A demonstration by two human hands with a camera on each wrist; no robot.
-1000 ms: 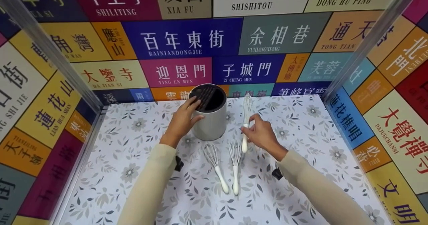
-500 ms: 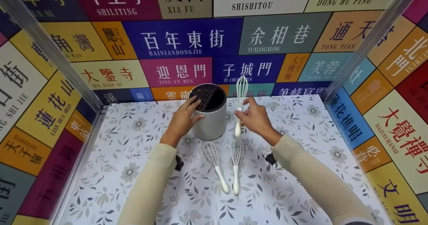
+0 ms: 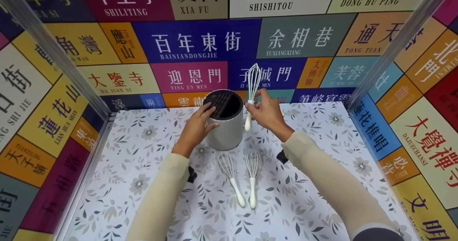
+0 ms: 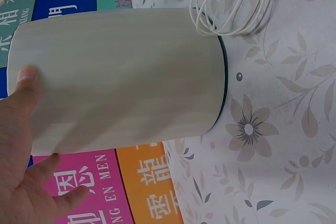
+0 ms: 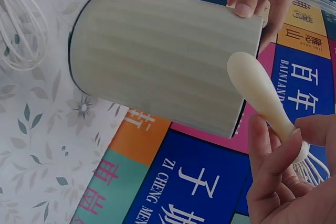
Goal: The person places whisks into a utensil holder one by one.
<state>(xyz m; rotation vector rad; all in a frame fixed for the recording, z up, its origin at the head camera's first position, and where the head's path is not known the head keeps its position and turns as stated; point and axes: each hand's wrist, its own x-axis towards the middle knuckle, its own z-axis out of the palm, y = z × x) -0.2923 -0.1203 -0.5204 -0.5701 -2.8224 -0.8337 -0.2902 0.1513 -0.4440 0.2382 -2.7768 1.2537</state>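
Observation:
A grey-white cylindrical utensil holder (image 3: pixel 224 135) with a black slotted top stands upright at the back of the table. My left hand (image 3: pixel 195 126) holds it at the upper left, its thumb (image 4: pixel 27 80) against the outer wall and its fingers at the rim. To the right of the holder, my right hand (image 3: pixel 268 110) pinches a white whisk (image 3: pixel 254 83) near the top of its handle. This whisk is raised beside the rim, wires up and handle (image 5: pixel 260 87) down. Two more whisks, one on the left (image 3: pixel 232 180) and one on the right (image 3: pixel 252 180), lie on the table before the holder.
A white tablecloth with grey leaves and flowers (image 3: pixel 143 183) covers the table. Panels with colourful street-name signs (image 3: pixel 195 40) rise behind it and at both sides. Clear corner posts (image 3: pixel 390 44) join the panels.
My right hand has lifted the whisk up and to the left, closer to the utensil holder's rim. The left hand, the holder and the two lying whisks keep their places.

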